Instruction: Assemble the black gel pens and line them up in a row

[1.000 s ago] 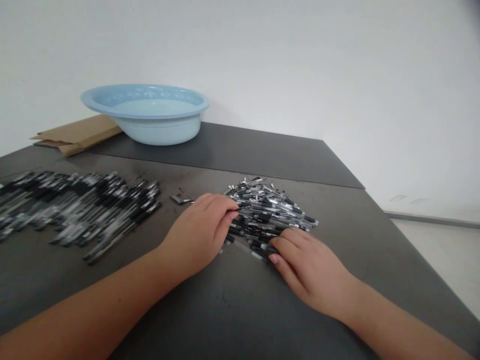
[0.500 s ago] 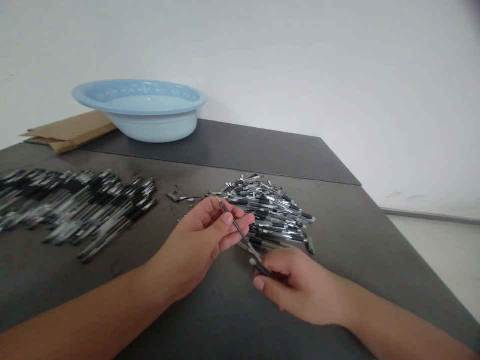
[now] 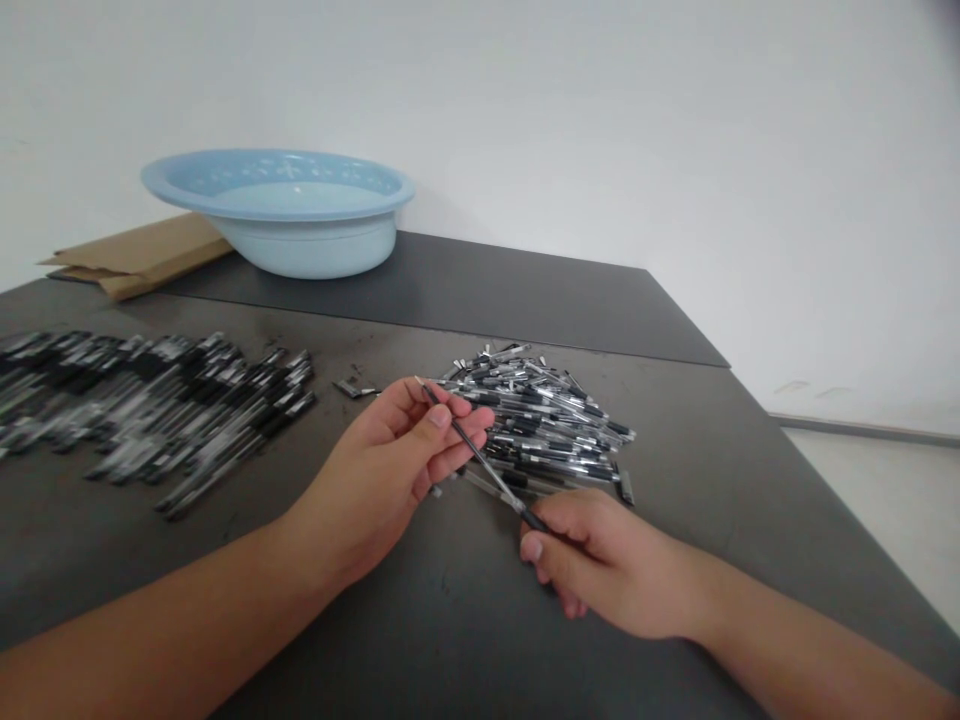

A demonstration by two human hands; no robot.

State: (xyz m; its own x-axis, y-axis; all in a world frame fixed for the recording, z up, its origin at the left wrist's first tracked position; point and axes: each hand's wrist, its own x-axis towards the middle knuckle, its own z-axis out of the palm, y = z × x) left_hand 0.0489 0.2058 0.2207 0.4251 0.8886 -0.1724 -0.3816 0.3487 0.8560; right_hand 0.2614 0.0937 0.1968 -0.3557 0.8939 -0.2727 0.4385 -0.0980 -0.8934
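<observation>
While the left hand [image 3: 390,460] pinches a slim, dark pen refill [image 3: 474,448] between thumb and fingers, the right hand [image 3: 611,565] closes around a black-gripped pen barrel [image 3: 534,519], the two parts meeting between the hands, just nearer than the loose pile of pens [image 3: 555,412]. Looks like the fitting step, depth hard to tell! Next calls for straight alignment and a gentle, steady push.

On the worktop [image 3: 697,460] I see the basin [image 3: 315,248] upper left, laid-out pens [image 3: 166,405] below it, piled pens [image 3: 544,412] right of centre.
</observation>
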